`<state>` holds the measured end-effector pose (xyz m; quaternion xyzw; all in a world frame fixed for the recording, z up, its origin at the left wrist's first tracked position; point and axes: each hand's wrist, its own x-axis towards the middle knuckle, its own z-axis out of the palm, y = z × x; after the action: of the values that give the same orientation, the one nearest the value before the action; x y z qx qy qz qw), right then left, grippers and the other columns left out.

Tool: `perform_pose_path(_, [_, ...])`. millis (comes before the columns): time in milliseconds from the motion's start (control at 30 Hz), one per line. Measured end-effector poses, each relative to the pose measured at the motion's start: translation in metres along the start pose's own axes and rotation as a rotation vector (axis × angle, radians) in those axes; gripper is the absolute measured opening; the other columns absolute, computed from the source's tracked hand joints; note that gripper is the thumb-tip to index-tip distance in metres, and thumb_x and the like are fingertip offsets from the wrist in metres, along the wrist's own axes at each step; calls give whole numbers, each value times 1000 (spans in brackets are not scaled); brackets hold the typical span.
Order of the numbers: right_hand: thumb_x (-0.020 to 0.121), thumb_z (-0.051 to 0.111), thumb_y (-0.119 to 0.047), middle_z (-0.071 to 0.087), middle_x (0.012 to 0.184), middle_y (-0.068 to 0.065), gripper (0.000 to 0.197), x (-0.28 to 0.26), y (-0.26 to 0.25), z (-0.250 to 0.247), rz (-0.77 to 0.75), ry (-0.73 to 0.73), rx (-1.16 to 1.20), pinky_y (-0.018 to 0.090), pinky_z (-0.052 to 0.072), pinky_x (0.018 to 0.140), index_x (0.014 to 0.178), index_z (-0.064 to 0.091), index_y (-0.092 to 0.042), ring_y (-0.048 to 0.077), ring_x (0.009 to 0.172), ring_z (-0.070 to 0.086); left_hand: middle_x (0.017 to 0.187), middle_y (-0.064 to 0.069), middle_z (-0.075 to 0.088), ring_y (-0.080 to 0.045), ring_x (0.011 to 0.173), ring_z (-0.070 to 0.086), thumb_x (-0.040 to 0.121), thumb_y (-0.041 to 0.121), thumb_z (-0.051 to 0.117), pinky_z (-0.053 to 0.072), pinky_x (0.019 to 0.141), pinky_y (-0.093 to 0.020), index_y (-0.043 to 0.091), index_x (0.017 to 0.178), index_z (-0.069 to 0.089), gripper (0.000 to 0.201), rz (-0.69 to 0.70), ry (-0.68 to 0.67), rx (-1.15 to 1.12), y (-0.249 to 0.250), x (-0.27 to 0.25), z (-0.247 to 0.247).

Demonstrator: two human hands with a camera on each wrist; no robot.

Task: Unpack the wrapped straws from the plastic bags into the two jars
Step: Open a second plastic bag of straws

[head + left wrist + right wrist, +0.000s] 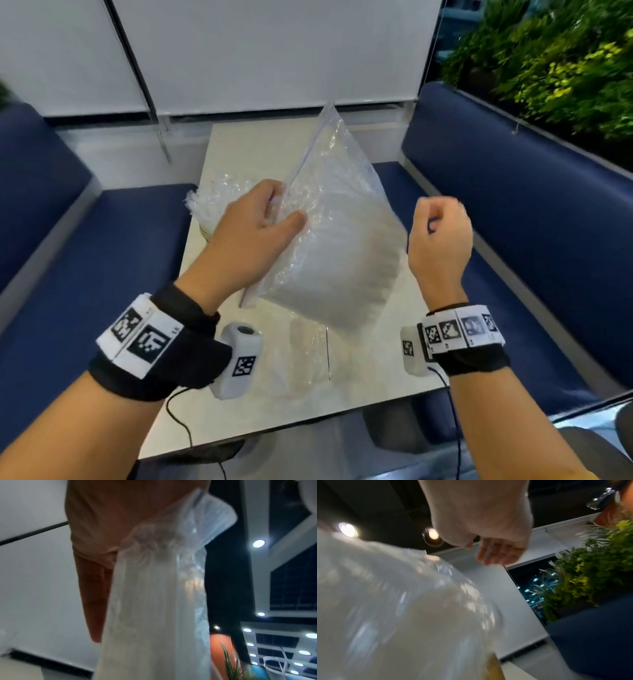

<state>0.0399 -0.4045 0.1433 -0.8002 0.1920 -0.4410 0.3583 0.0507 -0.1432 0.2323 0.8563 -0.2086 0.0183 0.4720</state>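
My left hand point(260, 222) grips a clear plastic bag point(342, 246) full of white wrapped straws by its upper left edge and holds it tilted above the table point(246, 150). In the left wrist view the bag point(154, 601) hangs in front of the palm point(102, 520). My right hand point(440, 226) hovers just right of the bag with its fingers point(496, 553) curled and nothing in them; the bag point(393, 608) fills that view's lower left. Behind my left hand a jar point(205, 233) with wrapped straws point(202, 202) sticking out stands on the table, mostly hidden.
A flat, crumpled clear bag point(308, 353) lies on the table near its front edge. Blue cushioned benches point(120, 257) point(513, 171) flank the table. White blinds point(274, 51) close the far side, and green plants point(565, 68) stand behind the right bench.
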Motion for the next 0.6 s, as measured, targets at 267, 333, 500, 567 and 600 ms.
perform_pose_path(267, [94,60,-48,52,39,-2,60,-13,-134,14,-211,-528,463,37,51,55,54,65,-3,19,39,50,77,12,58,-17,72,59,97,42,53,45,68,-36,36,147,40,52,5,41,283,15,-18,10])
perform_pose_path(333, [92,61,-45,57,46,6,55,-19,-136,22,-199,-582,308,41,55,59,56,65,-4,24,46,54,66,8,58,-19,62,57,97,39,52,38,57,-35,35,141,44,45,25,42,321,12,-20,16])
perform_pose_path(500, [89,57,-25,64,53,3,36,-18,-127,21,-76,-714,179,45,59,63,62,67,-4,19,50,57,68,-3,68,-16,60,61,98,49,50,50,63,-39,43,140,49,43,-2,-29,108,-5,-23,20])
perform_pose_path(567, [92,54,-21,64,56,6,35,-19,-123,18,-20,-772,171,42,57,65,67,67,0,13,50,56,61,-5,62,-12,54,56,100,55,45,49,65,-38,42,140,51,43,-18,-61,56,-14,-24,22])
perform_pose_path(600, [93,53,-20,64,58,9,34,-21,-120,17,-7,-805,143,40,56,63,70,67,1,14,51,55,55,-3,56,-10,50,50,101,54,44,48,62,-39,41,137,54,40,-30,-71,39,-18,-24,24])
